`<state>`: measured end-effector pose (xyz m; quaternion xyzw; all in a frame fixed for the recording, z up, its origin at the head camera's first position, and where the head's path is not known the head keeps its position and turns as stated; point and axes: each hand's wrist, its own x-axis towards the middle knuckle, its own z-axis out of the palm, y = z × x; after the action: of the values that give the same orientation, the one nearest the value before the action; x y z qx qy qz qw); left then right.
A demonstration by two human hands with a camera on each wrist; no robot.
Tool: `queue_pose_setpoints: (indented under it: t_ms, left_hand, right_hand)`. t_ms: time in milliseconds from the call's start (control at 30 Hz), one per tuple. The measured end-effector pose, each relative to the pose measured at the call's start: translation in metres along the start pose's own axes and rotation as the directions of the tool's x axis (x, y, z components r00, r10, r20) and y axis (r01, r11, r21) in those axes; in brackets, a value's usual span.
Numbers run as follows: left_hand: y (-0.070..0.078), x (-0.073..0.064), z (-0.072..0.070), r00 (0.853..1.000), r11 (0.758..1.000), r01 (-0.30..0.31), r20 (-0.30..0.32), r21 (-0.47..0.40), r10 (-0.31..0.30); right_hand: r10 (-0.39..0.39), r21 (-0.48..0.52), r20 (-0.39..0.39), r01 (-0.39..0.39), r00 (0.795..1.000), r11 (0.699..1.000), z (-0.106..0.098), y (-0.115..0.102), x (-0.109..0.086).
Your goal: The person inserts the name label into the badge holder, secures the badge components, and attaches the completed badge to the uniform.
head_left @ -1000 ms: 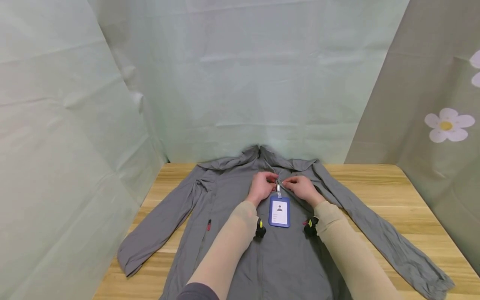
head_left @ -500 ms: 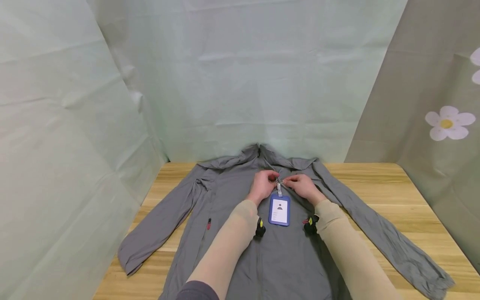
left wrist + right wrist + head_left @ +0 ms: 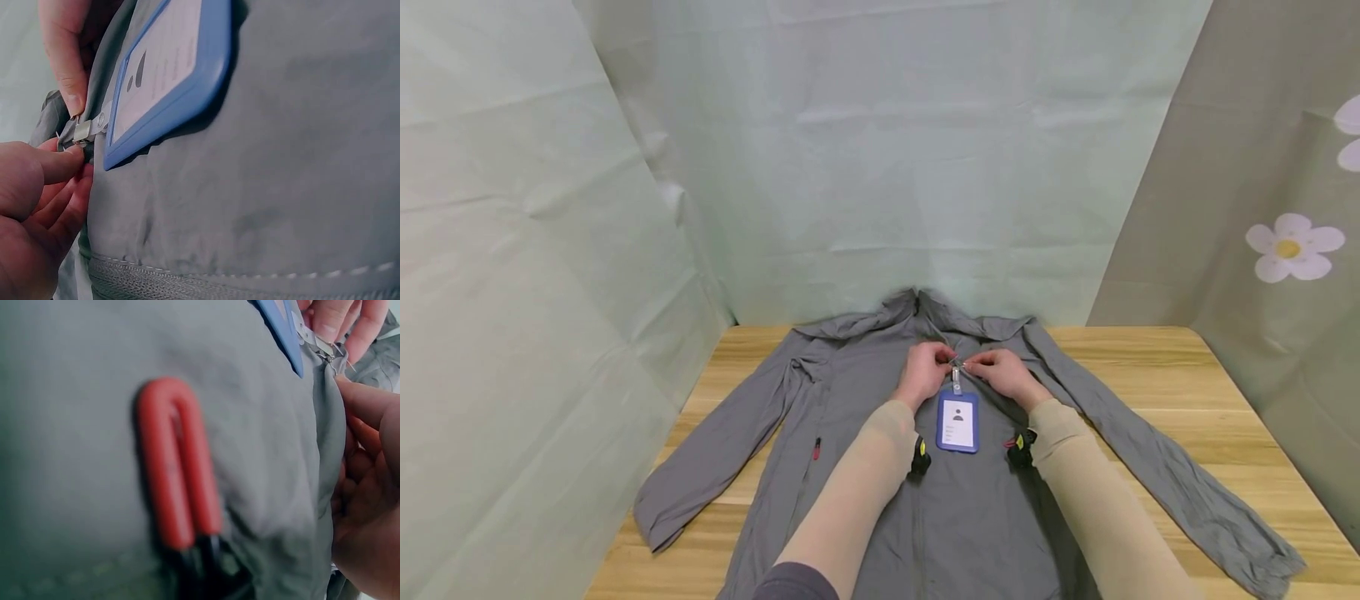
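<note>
A grey jacket (image 3: 865, 392) lies spread front up, with an ID badge (image 3: 957, 422) in a blue frame on its chest. The badge's strap leads up to a metal clip (image 3: 83, 130) at a gathered fold of fabric. My left hand (image 3: 924, 371) pinches this clip, thumb on top and fingers curled beneath. From the other side, my right hand (image 3: 1002, 372) pinches the jacket fabric beside the clip, its fingertips close to the left ones. A thin pin wire (image 3: 350, 365) sticks out at the fold in the right wrist view. Fingers partly hide the fastening.
The jacket's sleeves (image 3: 1180, 467) spread across a wooden table (image 3: 1150, 375). A red zipper pull (image 3: 169, 462) lies on the chest near the right wrist. Behind and at the sides hang pale cloth sheets (image 3: 880, 167), one with flower prints.
Both hands stay at the clip with only slight finger movement. The badge shifted up a little, then settled back down.
</note>
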<state>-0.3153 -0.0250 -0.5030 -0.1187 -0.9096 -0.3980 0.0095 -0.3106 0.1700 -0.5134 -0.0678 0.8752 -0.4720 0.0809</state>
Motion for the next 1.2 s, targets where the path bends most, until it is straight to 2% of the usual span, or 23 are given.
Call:
queue_pose_setpoints:
  t_ms: [233, 700, 967, 1200]
  left_hand:
    - [0.0009, -0.0007, 0.0008, 1.000, 0.999, 0.000, -0.017, 0.039, 0.000]
    - [0.0035, -0.0022, -0.0013, 0.998, 0.995, 0.062, -0.021, 0.078, -0.060]
    - [0.0027, -0.0018, 0.0011, 0.997, 0.995, 0.057, -0.047, 0.085, -0.053]
    - [0.0019, -0.0021, 0.0023, 0.998, 0.995, 0.049, -0.048, 0.086, -0.045]
  right_hand:
    - [-0.001, -0.008, 0.029, 0.001, 1.000, 1.000, -0.0011, 0.0016, -0.0006]
    - [-0.001, -0.012, 0.040, 0.001, 0.999, 1.000, -0.0031, 0.0007, -0.0004]
    - [0.003, -0.027, 0.005, -0.003, 1.000, 1.000, -0.0042, 0.0029, 0.0015]
    - [0.044, -0.018, -0.028, -0.045, 0.999, 0.999, -0.0041, 0.0029, 0.0011]
